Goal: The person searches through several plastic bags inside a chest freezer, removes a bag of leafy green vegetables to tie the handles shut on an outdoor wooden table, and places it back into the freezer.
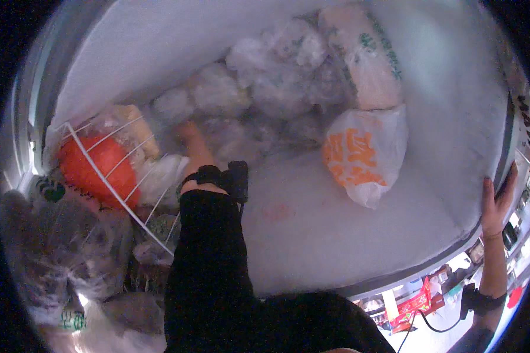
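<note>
My left hand (189, 134) reaches down into a frosted chest freezer, among clear plastic bags. Cold haze blurs its fingers, so whether it holds a bag is hidden. Just beyond it lies a pale frosted bag (173, 105), and a larger whitish bag (218, 90) sits to that one's right. Left of my forearm is a white wire basket (101, 170) holding a red bag (98, 165), a yellowish packet (139, 130) and a white bag (161, 176). My right hand (497, 212) rests on the freezer's right rim, thumb and fingers spread.
A white bag with orange print (357, 150) sits on the right, below a long pinkish package (369, 61) with green print. Bundled clear bags (287, 70) lie along the back. Dark plastic bags (70, 234) fill the near left. Outside the rim are a red packet (413, 304) and a cable (437, 330).
</note>
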`<action>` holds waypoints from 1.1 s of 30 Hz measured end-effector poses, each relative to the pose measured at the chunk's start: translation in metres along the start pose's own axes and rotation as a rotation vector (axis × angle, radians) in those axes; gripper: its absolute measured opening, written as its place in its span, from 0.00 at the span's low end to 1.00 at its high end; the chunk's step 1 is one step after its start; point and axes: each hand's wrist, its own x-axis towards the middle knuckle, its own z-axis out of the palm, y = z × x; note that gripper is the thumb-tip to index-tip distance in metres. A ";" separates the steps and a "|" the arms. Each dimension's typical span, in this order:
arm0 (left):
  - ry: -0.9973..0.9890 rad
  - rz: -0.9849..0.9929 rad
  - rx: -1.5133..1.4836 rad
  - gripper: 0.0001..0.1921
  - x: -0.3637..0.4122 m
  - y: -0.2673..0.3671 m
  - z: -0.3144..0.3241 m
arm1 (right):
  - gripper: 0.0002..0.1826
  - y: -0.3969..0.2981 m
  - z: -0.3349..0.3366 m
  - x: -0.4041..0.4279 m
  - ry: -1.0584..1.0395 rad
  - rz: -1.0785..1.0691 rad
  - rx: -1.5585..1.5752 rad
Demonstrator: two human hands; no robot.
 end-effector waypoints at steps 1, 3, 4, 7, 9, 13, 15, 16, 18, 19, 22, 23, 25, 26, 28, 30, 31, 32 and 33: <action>0.013 -0.006 0.017 0.31 0.007 -0.004 0.000 | 0.37 -0.003 0.000 0.000 0.005 0.034 0.007; 0.034 -0.012 0.046 0.31 0.022 -0.011 -0.001 | 0.37 -0.002 -0.002 -0.002 -0.001 0.017 -0.012; 0.032 -0.024 0.050 0.31 0.027 -0.016 0.003 | 0.37 0.000 -0.005 -0.002 -0.004 0.000 -0.032; 0.008 -0.036 0.062 0.31 0.040 -0.031 0.013 | 0.34 -0.005 -0.013 -0.004 -0.038 -0.008 -0.106; -0.014 -0.046 0.084 0.31 0.045 -0.040 0.018 | 0.34 -0.005 -0.013 -0.003 -0.046 -0.008 -0.093; -0.105 -0.068 0.059 0.30 0.060 -0.051 0.028 | 0.34 0.005 -0.025 -0.007 -0.021 0.036 -0.208; -0.157 -0.081 0.024 0.30 0.064 -0.065 0.026 | 0.34 0.007 -0.022 -0.007 -0.019 0.016 -0.120; -0.174 -0.089 0.009 0.30 0.066 -0.068 0.025 | 0.33 0.008 -0.022 -0.007 -0.013 0.023 -0.109; -0.189 -0.091 -0.034 0.30 0.064 -0.073 0.024 | 0.33 0.010 -0.024 -0.008 -0.006 0.029 -0.092; -0.168 -0.080 -0.035 0.30 0.059 -0.076 0.021 | 0.34 0.012 -0.026 -0.009 -0.028 0.043 -0.104; -0.091 -0.065 -0.105 0.30 0.026 -0.064 0.030 | 0.34 0.007 -0.018 -0.008 -0.035 0.052 -0.086; -0.048 -0.053 -0.135 0.30 0.020 -0.055 0.024 | 0.34 0.006 -0.017 -0.009 -0.014 0.055 -0.029; -0.002 -0.056 -0.225 0.30 0.003 -0.026 0.013 | 0.37 0.007 -0.013 -0.009 -0.033 -0.028 -0.054; 0.009 -0.069 -0.284 0.30 -0.007 -0.011 0.007 | 0.38 0.008 -0.009 -0.008 -0.017 -0.028 -0.072; 0.028 -0.113 -0.433 0.30 -0.027 0.021 -0.013 | 0.39 0.003 -0.003 -0.005 -0.034 -0.021 -0.040; 0.011 -0.221 -0.708 0.29 -0.048 0.047 -0.034 | 0.39 -0.013 0.001 0.000 -0.015 0.026 -0.037; -0.014 -0.277 -0.894 0.29 -0.062 0.059 -0.041 | 0.39 -0.019 0.000 0.002 -0.019 0.024 -0.047; -0.025 -0.310 -1.135 0.28 -0.077 0.071 -0.047 | 0.39 -0.024 -0.001 0.002 -0.031 0.051 -0.044; -0.002 -0.281 -1.147 0.28 -0.075 0.068 -0.063 | 0.39 -0.033 0.003 0.007 -0.042 0.060 -0.003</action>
